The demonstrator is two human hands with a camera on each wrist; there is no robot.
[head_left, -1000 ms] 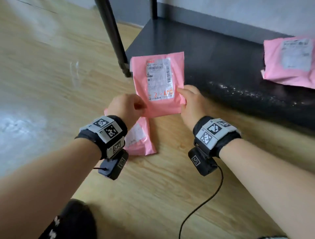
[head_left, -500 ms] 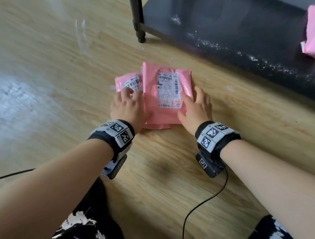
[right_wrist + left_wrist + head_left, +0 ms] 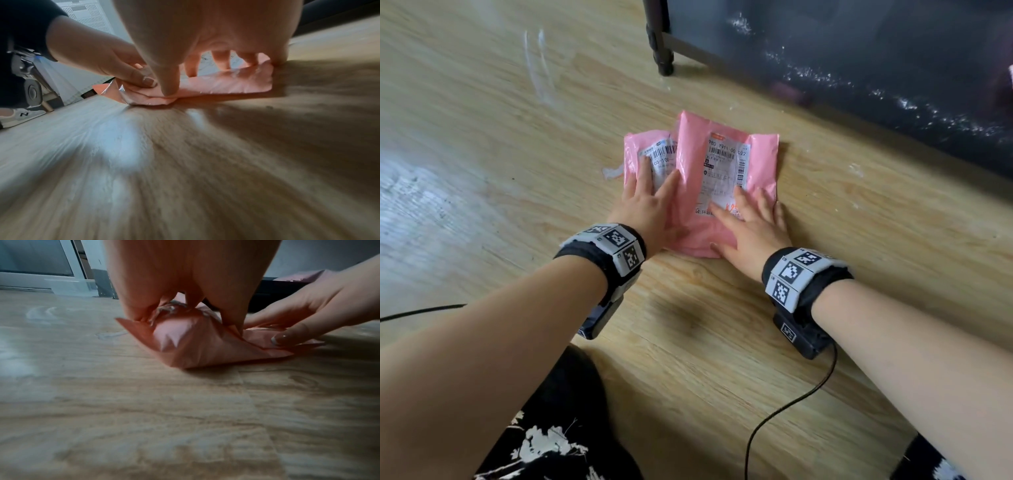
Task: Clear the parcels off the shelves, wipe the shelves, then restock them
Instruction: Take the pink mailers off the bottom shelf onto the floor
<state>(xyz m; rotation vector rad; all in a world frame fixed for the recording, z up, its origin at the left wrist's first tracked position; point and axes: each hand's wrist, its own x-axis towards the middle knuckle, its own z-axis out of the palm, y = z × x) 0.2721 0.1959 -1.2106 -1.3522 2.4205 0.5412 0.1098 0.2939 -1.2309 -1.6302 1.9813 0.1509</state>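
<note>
Your left hand lies flat on the smaller pink parcel, fingers spread; your right hand presses the larger parcel overlapping it, apparently stacking both on the floor before the shelf. Larger parcel's long axis points toward that shelf.

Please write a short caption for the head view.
Both hands, left and right, press two pink parcels flat on the wooden floor.

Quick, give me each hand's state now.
Left hand: open, fingers flat on the lower pink parcel.
Right hand: open, pressing the top pink parcel.
</note>
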